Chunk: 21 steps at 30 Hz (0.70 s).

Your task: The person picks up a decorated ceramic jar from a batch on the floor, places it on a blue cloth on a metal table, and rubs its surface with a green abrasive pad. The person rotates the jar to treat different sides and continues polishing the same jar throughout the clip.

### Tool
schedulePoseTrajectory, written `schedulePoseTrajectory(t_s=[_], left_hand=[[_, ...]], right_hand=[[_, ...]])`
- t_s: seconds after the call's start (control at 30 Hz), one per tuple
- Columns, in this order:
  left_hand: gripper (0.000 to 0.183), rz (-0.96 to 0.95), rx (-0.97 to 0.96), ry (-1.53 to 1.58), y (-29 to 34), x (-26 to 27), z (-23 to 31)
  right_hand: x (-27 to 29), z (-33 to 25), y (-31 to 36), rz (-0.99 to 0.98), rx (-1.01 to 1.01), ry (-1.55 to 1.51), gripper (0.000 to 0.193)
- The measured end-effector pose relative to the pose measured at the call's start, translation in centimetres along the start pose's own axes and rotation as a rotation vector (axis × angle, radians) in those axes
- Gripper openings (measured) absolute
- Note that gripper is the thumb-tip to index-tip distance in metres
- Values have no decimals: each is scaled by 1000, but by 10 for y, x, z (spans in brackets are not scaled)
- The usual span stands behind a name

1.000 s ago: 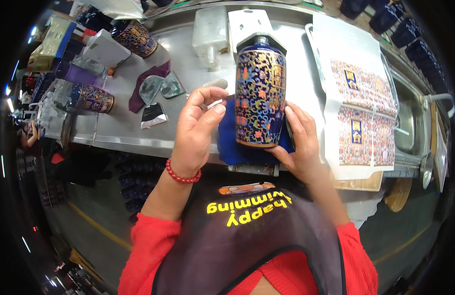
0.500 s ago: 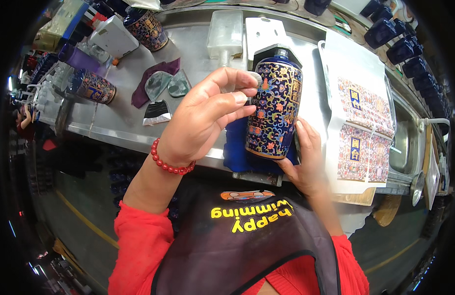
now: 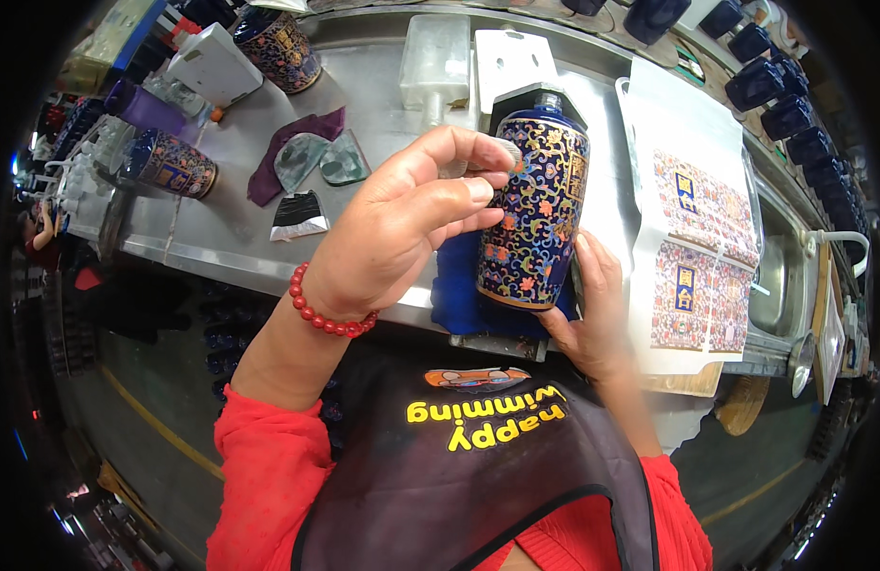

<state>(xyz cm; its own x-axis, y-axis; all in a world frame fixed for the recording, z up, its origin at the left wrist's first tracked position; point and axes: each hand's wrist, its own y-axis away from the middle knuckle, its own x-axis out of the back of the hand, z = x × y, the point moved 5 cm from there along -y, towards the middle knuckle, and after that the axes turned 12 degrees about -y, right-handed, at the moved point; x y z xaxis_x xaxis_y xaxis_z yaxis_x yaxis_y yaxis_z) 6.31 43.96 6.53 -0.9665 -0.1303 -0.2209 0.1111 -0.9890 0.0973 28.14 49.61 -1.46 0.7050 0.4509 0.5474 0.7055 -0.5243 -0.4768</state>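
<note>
A dark blue bottle (image 3: 533,214) with a dense floral pattern and gold bands leans in a dark angular holder (image 3: 502,100), its neck pointing away from me. My right hand (image 3: 597,319) grips its lower end, thumb at the base and fingers along the right side. My left hand (image 3: 402,214) hovers at the bottle's left side, fingers loosely bent and apart, nothing visible between them. A ridged grey cover (image 3: 509,152) sits on one of its fingertips. Whether those fingertips touch the bottle I cannot tell. Blue cloth (image 3: 456,295) lies under the bottle.
Printed floral decal sheets (image 3: 683,257) lie to the right, before a sink (image 3: 778,309). On the left are a purple cloth (image 3: 266,179), clear pads (image 3: 343,162), a black-and-silver piece (image 3: 298,217) and more patterned bottles (image 3: 169,164). A clear square bottle (image 3: 434,62) stands behind.
My left hand has shifted very slightly right and down along the bottle. The right hand keeps its grip, and the bottle has barely moved.
</note>
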Motion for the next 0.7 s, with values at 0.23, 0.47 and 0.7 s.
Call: schedulePoseTrajectory(t_s=[0.23, 0.47, 0.7], left_hand=[[37, 23, -127, -272, -4, 5, -11], [76, 255, -269, -803, -11, 8, -54], [78, 151, -167, -517, -19, 13, -75]], right_hand=[[2, -1, 0, -14, -9, 12, 86], [2, -2, 0, -7, 4, 17, 86], [2, -2, -1, 0, 0, 1, 86]])
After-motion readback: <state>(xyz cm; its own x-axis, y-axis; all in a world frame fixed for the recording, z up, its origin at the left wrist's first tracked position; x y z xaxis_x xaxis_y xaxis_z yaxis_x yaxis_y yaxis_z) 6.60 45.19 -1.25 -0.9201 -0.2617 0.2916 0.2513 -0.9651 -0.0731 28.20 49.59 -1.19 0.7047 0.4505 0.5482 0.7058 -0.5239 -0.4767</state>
